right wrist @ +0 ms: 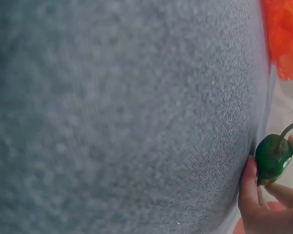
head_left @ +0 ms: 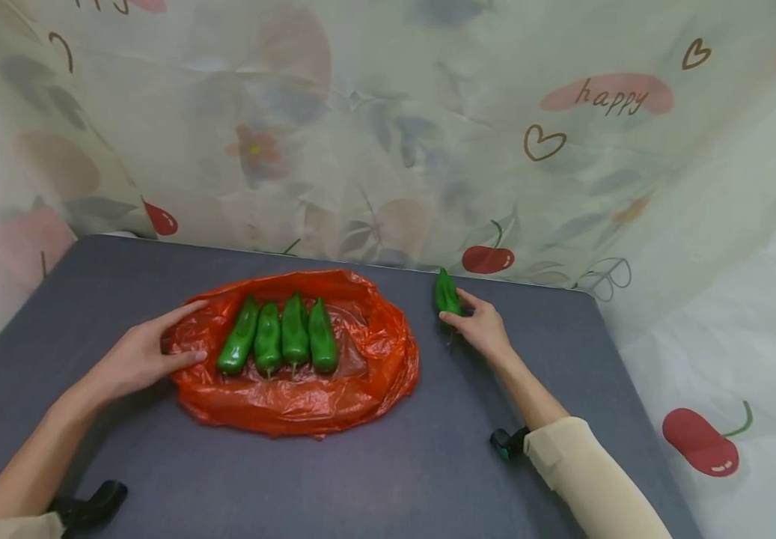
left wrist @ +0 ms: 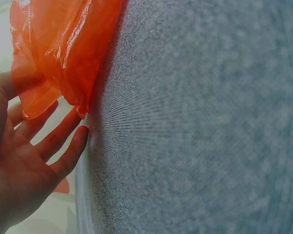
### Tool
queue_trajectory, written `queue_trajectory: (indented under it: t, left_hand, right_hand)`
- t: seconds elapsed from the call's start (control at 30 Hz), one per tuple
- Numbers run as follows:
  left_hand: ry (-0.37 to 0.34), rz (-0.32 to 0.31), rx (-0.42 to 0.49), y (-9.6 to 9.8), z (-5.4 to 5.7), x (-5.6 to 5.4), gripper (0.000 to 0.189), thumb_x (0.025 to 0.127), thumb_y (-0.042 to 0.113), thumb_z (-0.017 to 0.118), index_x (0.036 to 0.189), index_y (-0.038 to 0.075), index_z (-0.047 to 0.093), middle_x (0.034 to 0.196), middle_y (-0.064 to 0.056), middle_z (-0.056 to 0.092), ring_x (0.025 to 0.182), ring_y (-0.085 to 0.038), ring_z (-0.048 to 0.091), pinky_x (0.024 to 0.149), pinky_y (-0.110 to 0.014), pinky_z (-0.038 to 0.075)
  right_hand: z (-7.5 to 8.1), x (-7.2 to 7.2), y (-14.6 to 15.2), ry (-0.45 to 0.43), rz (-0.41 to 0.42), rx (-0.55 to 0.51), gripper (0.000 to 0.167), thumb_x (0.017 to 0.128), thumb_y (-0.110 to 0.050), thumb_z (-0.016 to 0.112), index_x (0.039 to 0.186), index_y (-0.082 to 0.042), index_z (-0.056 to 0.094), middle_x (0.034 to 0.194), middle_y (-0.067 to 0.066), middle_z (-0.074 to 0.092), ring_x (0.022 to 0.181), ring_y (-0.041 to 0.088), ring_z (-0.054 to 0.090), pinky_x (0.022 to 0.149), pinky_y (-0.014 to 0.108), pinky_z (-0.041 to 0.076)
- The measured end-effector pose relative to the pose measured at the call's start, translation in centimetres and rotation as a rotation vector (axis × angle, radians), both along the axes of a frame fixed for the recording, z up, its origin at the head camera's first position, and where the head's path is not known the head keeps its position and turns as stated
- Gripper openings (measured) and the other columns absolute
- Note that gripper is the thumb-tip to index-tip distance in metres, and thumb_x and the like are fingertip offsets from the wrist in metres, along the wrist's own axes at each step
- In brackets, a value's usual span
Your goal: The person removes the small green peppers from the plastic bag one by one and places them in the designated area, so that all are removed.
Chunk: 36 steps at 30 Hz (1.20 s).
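Observation:
In the head view, a red plastic bag [head_left: 361,400] lies spread on the table with several long green peppers [head_left: 268,340] side by side on it, stems toward me. My left hand [head_left: 138,355] touches the bag's left end, thumb and index finger spread apart along its edge. The left wrist view shows the other fingers [left wrist: 63,131] fairly straight beside the hanging plastic. To the right of the bag, my right hand [head_left: 485,327] holds one more green pepper [head_left: 447,293] between thumb and fingers, near the table's back edge. Its curved stem shows in the right wrist view.
The dark grey table [head_left: 388,479] ends at the back against a printed curtain [head_left: 374,150] with hearts and cherries. More of this cloth hangs at both sides. A black strap-like device [head_left: 509,443] sits on the right wrist, another [head_left: 94,505] on the left.

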<state>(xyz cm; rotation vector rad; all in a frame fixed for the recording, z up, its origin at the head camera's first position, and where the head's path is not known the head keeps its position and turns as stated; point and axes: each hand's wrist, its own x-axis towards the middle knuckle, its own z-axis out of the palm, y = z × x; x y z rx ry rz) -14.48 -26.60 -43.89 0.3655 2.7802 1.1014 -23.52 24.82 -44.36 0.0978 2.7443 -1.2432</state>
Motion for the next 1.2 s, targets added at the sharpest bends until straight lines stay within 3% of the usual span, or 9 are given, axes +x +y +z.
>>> queue_trajectory:
  t: [0.33, 0.53, 0.73, 0.87, 1.0, 1.2]
  left_hand:
    - [0.01, 0.005, -0.024, 0.0, -0.1, 0.1, 0.083, 0.09, 0.036, 0.075, 0.156, 0.009, 0.032, 0.135, -0.031, 0.052, 0.106, -0.036, 0.058, 0.087, -0.055, 0.049]
    - [0.008, 0.005, -0.017, 0.0, -0.2, 0.2, 0.082, 0.09, 0.035, 0.075, 0.156, 0.009, 0.032, 0.136, -0.031, 0.051, 0.109, -0.037, 0.058, 0.089, -0.057, 0.049]
    - [0.003, -0.003, 0.003, 0.0, -0.2, 0.3, 0.082, 0.09, 0.033, 0.075, 0.155, 0.009, 0.032, 0.137, -0.032, 0.049, 0.111, -0.04, 0.057, 0.091, -0.06, 0.047]
    - [0.006, -0.005, 0.003, 0.0, -0.2, 0.4, 0.081, 0.09, 0.034, 0.074, 0.155, 0.008, 0.032, 0.137, -0.032, 0.05, 0.111, -0.04, 0.057, 0.091, -0.059, 0.048]
    - [0.0, -0.008, 0.01, -0.1, -0.1, 0.3, 0.082, 0.091, 0.035, 0.073, 0.156, 0.009, 0.031, 0.139, -0.032, 0.048, 0.113, -0.041, 0.056, 0.092, -0.06, 0.047]
    - [0.0, -0.016, 0.018, -0.1, -0.1, 0.2, 0.082, 0.091, 0.036, 0.073, 0.156, 0.01, 0.031, 0.138, -0.031, 0.049, 0.112, -0.039, 0.056, 0.091, -0.06, 0.047]
  right_hand:
    - [0.2, -0.1, 0.1, 0.001, 0.03, 0.056, 0.072, 0.091, -0.035, 0.071, 0.153, -0.012, 0.04, 0.136, 0.015, 0.058, 0.085, 0.022, 0.066, 0.07, 0.028, 0.052]
    - [0.1, -0.2, 0.4, 0.011, 0.032, 0.041, 0.072, 0.091, -0.034, 0.072, 0.152, -0.011, 0.041, 0.13, 0.015, 0.06, 0.085, 0.021, 0.066, 0.07, 0.028, 0.053]
    - [0.3, 0.0, 0.6, 0.01, 0.03, 0.004, 0.069, 0.092, -0.036, 0.07, 0.151, -0.013, 0.043, 0.136, 0.016, 0.057, 0.088, 0.022, 0.068, 0.074, 0.029, 0.054]
    - [0.6, 0.4, 0.7, 0.051, 0.002, -0.012, 0.063, 0.093, -0.035, 0.07, 0.147, -0.012, 0.049, 0.133, 0.016, 0.059, 0.089, 0.026, 0.069, 0.073, 0.031, 0.054]
    - [0.8, 0.9, 0.7, 0.108, -0.034, -0.032, 0.056, 0.093, -0.033, 0.071, 0.142, -0.013, 0.055, 0.13, 0.013, 0.06, 0.099, 0.027, 0.068, 0.076, 0.035, 0.053]
    - [1.2, 1.4, 0.4, 0.193, -0.027, -0.077, 0.044, 0.093, -0.033, 0.071, 0.132, -0.015, 0.064, 0.127, 0.008, 0.064, 0.106, 0.025, 0.067, 0.079, 0.039, 0.053]
